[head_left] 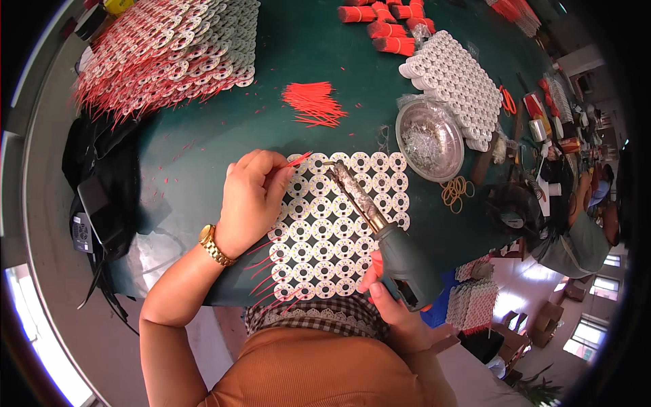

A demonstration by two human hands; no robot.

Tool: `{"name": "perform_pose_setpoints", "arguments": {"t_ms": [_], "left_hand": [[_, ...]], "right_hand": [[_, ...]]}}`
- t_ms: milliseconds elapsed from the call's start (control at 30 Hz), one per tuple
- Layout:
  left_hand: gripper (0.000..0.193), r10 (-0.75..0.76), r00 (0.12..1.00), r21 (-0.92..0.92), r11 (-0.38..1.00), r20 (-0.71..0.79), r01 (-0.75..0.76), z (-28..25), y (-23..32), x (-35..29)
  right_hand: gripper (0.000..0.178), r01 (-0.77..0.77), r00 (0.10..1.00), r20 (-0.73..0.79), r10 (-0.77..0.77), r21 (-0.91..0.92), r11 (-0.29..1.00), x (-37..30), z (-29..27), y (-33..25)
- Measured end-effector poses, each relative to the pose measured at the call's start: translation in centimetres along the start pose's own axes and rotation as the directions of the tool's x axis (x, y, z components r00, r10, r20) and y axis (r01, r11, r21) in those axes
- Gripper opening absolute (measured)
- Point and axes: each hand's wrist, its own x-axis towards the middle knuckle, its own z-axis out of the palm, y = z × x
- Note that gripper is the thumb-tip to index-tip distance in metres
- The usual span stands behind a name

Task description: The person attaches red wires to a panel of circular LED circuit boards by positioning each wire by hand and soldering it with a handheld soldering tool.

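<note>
A panel of white, ring-shaped circuit boards (pixel 342 235) is laid flat at the centre of the frame, with thin red wires (pixel 259 262) splayed along its lower left edge. Short red wires (pixel 300 159) are pinched at its upper left corner. A dark green soldering gun (pixel 401 252) is held slantwise across its right side, tip at the top row.

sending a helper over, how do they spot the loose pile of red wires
On the green table, find the panel of round white boards at the near edge. Beyond it lies the loose pile of red wires, spread out, unlike the tightly gathered red bundles farther back.
</note>
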Motion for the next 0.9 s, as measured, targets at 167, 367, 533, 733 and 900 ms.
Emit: {"name": "perform_pose_setpoints", "arguments": {"t_ms": [167, 367, 533, 733, 900], "left_hand": [[0.006, 0.014, 0.998, 0.139, 0.99, 0.065, -0.023, 0.4, -0.4, 0.2], [0.006, 0.019, 0.998, 0.147, 0.989, 0.067, -0.028, 0.2, -0.6, 0.5], [0.004, 0.062, 0.997, 0.17, 0.983, 0.05, -0.07, 0.3, -0.5, 0.5], [0.005, 0.059, 0.996, 0.139, 0.988, 0.065, -0.067, 0.2, -0.6, 0.5], [0.005, 0.065, 0.996, 0.109, 0.991, 0.063, -0.071, 0.0, -0.8, 0.5]], "right_hand": [[0.033, -0.008, 1.0, 0.016, 0.01, -0.145, 0.989, -0.1, -0.1, 0.5], [0.017, 0.06, 0.998, 0.038, -0.051, -0.286, 0.956, 2.0, 0.0, -0.4], [0.02, 0.159, 0.987, 0.044, -0.154, -0.34, 0.927, 3.5, 0.1, -1.6], [0.02, 0.27, 0.96, 0.072, -0.271, -0.497, 0.824, 4.2, 0.4, -1.7], [0.02, 0.207, 0.977, 0.037, -0.212, -0.434, 0.877, 4.2, 0.6, -1.6]]}}
